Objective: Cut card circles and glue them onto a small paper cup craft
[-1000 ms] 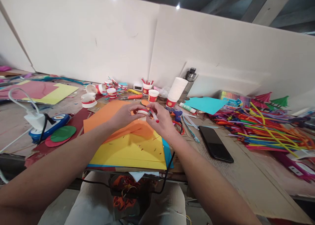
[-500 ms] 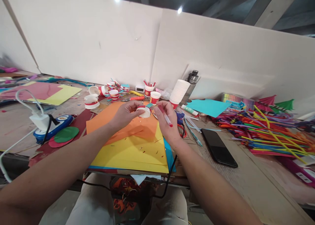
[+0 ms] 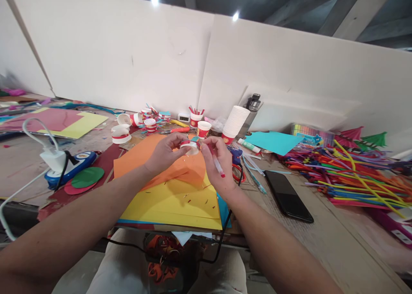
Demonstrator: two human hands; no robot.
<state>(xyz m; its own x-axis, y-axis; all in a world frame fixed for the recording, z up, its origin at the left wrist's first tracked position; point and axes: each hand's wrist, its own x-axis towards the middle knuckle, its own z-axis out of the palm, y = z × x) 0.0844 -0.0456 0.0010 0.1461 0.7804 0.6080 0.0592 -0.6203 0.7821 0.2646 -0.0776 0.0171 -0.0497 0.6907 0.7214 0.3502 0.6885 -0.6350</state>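
My left hand pinches a cut-down paper cup piece, white with a red band, over the orange paper. A small teal patch shows at its top edge. My right hand is closed around a marker with a clear barrel and red end, which slants across the palm. The right fingertips are close to the cup piece's right side; whether they touch it I cannot tell. Orange sheets and yellow sheets lie beneath both hands, with small paper scraps scattered on them.
Behind stand a paper cup, a cup of red sticks and a tall cup stack. To the right lie a phone and many pipe cleaners. A blue power strip is at left.
Both hands hold nearly the same pose, with the cup piece and marker still in them. The whole view has shifted very slightly.
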